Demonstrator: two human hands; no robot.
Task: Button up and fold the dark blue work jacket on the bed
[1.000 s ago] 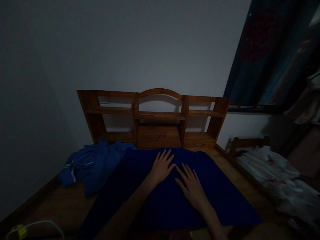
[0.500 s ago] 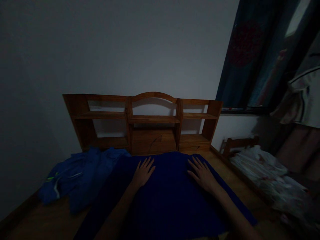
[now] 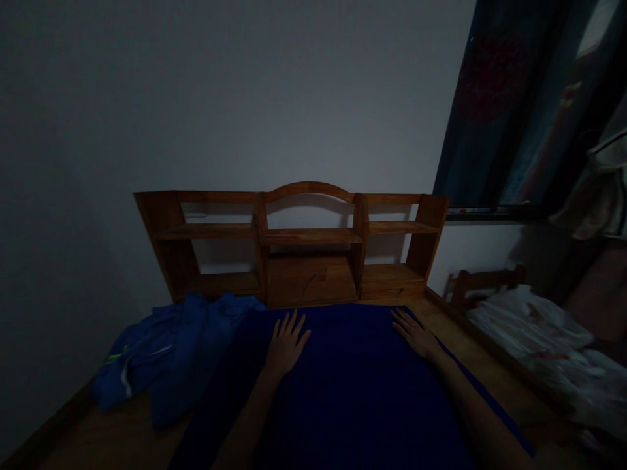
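Note:
A dark blue cloth (image 3: pixel 357 385) lies spread out over a wooden bed surface. On its left part my left hand (image 3: pixel 287 344) rests flat, palm down, with the fingers apart. My right hand (image 3: pixel 414 333) lies palm down near the cloth's far right corner, fingers stretched forward. Neither hand grips anything. Left of the cloth is a crumpled lighter blue garment (image 3: pixel 181 352) with white and yellow-green trim, its right side meeting the cloth's edge.
A wooden headboard with shelves (image 3: pixel 311 236) stands against the wall (image 3: pixel 294 98) beyond the cloth. To the right, past the bed's side rail, are white plastic bags (image 3: pixel 533 326). A dark curtained window (image 3: pixel 490 117) is at upper right, with clothes (image 3: pixel 602 189) hanging beside it.
My right hand has slid outward to the right, toward the cloth's far corner. My left hand stays at nearly the same spot on the cloth. The view has turned slightly left.

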